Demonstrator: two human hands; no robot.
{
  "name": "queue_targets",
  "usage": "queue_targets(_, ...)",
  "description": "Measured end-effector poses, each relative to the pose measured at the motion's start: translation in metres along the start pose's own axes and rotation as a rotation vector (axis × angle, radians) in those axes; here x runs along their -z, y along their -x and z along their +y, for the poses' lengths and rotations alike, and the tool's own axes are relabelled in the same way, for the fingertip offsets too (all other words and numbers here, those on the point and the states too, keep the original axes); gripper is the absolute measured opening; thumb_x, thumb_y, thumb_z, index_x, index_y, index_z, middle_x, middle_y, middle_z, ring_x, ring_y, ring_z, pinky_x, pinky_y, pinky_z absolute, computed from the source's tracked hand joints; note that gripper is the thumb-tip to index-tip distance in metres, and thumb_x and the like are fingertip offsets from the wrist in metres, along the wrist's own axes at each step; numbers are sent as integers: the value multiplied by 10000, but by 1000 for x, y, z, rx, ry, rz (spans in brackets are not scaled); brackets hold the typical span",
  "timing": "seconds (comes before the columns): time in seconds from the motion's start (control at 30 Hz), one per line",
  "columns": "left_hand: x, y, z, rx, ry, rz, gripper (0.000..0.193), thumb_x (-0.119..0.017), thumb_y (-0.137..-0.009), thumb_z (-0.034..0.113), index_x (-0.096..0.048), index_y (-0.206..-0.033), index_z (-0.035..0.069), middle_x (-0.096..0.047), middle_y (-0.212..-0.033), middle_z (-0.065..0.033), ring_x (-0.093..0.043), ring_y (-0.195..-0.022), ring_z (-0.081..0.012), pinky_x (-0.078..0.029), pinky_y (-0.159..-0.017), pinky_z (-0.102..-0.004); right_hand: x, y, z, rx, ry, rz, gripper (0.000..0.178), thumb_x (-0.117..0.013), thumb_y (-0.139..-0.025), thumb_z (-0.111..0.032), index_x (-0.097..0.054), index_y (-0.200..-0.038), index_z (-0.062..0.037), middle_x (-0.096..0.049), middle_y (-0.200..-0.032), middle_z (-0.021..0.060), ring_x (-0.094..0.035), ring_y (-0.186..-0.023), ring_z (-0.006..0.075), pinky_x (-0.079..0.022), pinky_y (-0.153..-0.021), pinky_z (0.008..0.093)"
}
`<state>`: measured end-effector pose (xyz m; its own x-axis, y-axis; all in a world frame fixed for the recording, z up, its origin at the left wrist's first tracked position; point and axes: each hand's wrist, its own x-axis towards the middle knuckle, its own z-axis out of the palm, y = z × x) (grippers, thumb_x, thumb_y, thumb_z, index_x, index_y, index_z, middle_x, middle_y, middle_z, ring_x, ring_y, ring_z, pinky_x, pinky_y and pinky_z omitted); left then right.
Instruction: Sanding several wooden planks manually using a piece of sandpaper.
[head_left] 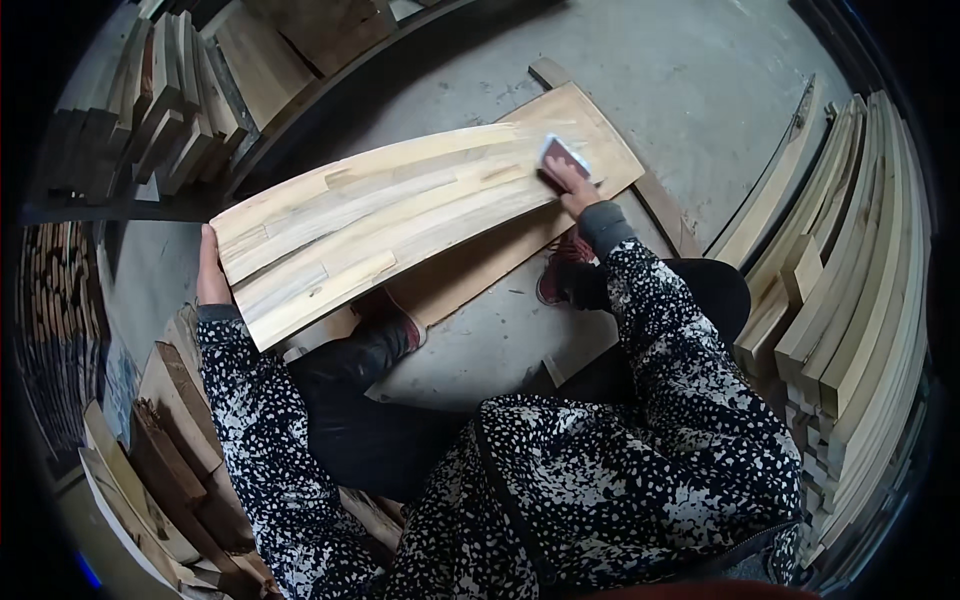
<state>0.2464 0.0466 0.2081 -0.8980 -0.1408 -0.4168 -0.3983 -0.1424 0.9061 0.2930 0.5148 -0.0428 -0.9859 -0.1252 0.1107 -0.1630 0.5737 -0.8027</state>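
A long pale wooden board [390, 215] made of glued strips lies across my lap and slopes up to the right. My left hand [211, 270] grips its left end at the edge. My right hand [572, 183] presses a small reddish sanding block [562, 156] flat on the board's right end. Under it lies a second, browner board [590, 135] resting on the concrete floor.
A tall stack of pale wooden slats [850, 260] stands at the right. Darker wood pieces [170, 100] are piled at the upper left and more offcuts [160, 450] at the lower left. My shoes [560, 270] rest on the grey floor [700, 70].
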Motion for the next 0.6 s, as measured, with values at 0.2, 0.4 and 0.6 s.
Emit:
queue_targets(0.2,5,0,-3,22,21,-73,545,-396,-832,471,-460,-1113,9,-532,-1063,-121,-530,-934,-188,-418,-809,-276,-1,-24,-103,83,-83,-174,790,-343,-537,158,-337,-1264,-150,-271,-1321,150,-180,-1251,291,-135,-1030,344)
queue_targets(0.4,-14,-2,-5,47,26,-27,546,-386,-835,472,-460,-1111,7,-532,-1067,-125,-533,-942,-191,-426,-816,-289,42,-13,77,-477,200,-7,702,-357,-609,86,-322,-1272,-143,-274,-1308,198,-244,-1229,290,-183,-1005,291)
queue_targets(0.6,-14,3,-3,5,-23,12,543,-378,-839,469,-461,-1107,5,-532,-1066,-131,-537,-940,-193,-434,-813,-295,12,-56,28,-355,-73,174,622,-407,-679,-23,-335,-1266,-215,-277,-1293,224,-229,-1228,319,-179,-1004,345)
